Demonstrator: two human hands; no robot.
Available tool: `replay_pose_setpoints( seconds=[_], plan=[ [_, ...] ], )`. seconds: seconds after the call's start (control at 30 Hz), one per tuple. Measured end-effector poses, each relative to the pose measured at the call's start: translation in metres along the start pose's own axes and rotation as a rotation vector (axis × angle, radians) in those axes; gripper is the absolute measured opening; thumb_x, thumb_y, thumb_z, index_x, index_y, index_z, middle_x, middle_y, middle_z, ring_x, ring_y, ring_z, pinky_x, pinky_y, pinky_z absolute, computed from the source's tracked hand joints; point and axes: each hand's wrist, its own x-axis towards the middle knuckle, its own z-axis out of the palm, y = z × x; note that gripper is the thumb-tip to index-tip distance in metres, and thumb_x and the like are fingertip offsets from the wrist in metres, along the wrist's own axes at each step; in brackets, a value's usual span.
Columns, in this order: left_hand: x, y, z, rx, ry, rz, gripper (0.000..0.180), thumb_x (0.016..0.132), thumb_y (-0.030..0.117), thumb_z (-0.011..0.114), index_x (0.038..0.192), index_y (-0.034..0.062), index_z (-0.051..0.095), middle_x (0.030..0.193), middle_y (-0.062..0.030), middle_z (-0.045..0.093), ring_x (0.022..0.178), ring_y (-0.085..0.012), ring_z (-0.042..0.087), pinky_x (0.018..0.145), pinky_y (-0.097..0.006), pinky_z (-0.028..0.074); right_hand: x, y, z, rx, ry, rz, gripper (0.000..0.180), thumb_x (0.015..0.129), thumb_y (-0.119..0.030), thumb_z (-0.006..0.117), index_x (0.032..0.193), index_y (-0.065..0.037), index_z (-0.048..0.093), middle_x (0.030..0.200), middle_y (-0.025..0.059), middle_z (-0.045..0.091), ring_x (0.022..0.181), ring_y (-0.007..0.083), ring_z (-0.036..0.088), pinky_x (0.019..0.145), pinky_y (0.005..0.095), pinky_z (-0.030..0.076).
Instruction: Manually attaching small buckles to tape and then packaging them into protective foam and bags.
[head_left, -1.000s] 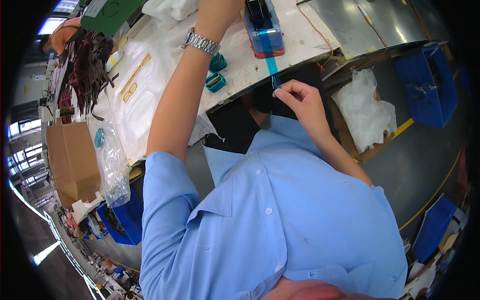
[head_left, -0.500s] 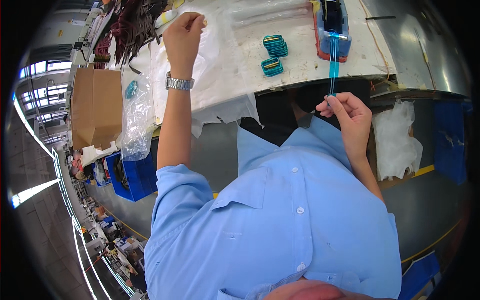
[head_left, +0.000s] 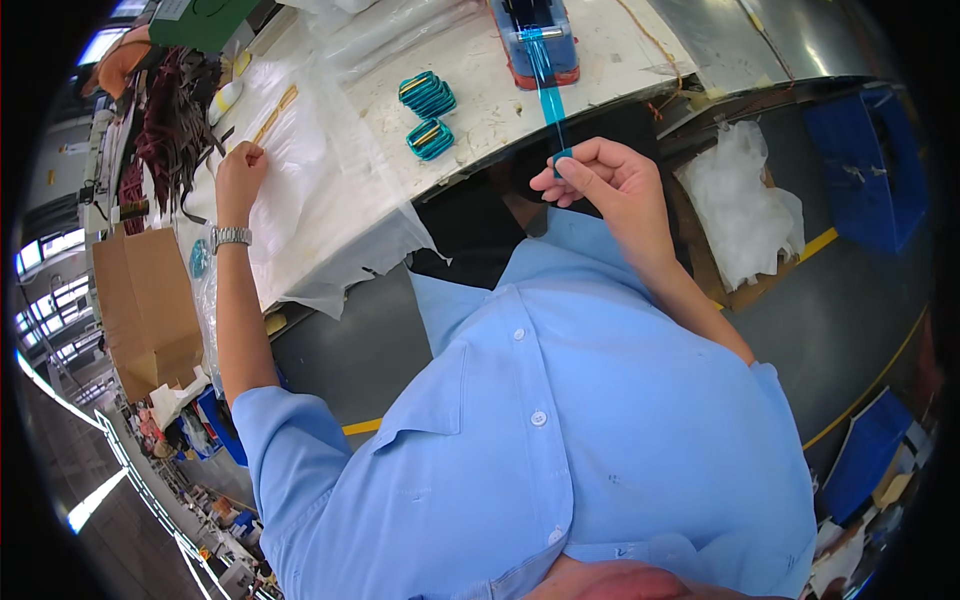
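Observation:
My right hand (head_left: 597, 177) pinches the free end of a blue tape strip (head_left: 548, 100), stretched taut toward me from a blue and red tape dispenser (head_left: 537, 38) at the bench's near edge. My left hand (head_left: 240, 172), with a metal wristwatch (head_left: 230, 237), rests fingers curled on a clear plastic bag (head_left: 310, 180) spread over the white bench (head_left: 620, 40). Long thin tan strips (head_left: 272, 112) lie inside the bag just beyond that hand.
Two teal wound coils (head_left: 428, 112) sit between the bag and the dispenser. Dark cable bundles (head_left: 165, 130) lie at the bench's far left. A cardboard box (head_left: 145, 305) stands on the floor at left, white crumpled plastic (head_left: 745, 205) and a blue bin (head_left: 880, 160) at right.
My left hand has come down from a raised reach onto the plastic bag. My right hand keeps the tape end and has drawn it nearer to my chest; the view has swung round.

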Motion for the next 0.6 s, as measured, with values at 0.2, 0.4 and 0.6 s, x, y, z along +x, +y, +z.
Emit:
replay_pose_setpoints(
  seconds=[0.2,0.4,0.6],
  plan=[
    [0.009,-0.001,-0.027,-0.570,0.057,-0.309,0.019,0.099,0.020,0.077,0.105,0.0022,0.079,0.087,-0.0014,0.076,0.075,-0.0100,0.066,0.070,-0.025,0.052,-0.004,0.001,-0.001,0.009,-0.018,0.025,0.013,0.109,-0.009,0.065,0.113,0.003,0.071,0.106,0.0145,0.082,0.092,0.0131,0.076,0.084,0.0266,0.060],
    [-0.022,0.178,-0.067,-1.661,-0.214,-0.105,0.016,0.109,0.014,0.067,0.113,-0.0009,0.072,0.092,-0.0002,0.067,0.082,-0.0085,0.063,0.069,-0.024,0.051,-0.008,-0.001,-0.003,-0.045,-0.018,0.021,0.014,0.110,-0.006,0.061,0.116,0.005,0.068,0.109,0.0150,0.081,0.096,0.0136,0.075,0.090,0.0284,0.060],
    [-0.083,0.344,-0.048,-1.621,-0.511,-0.160,0.020,0.110,0.018,0.065,0.108,-0.0015,0.069,0.084,-0.0023,0.067,0.065,-0.0098,0.062,0.055,-0.024,0.049,-0.012,-0.001,0.005,-0.003,-0.022,0.006,0.016,0.110,-0.005,0.059,0.118,0.005,0.068,0.111,0.0139,0.081,0.099,0.0137,0.075,0.093,0.0288,0.060]
  ],
)
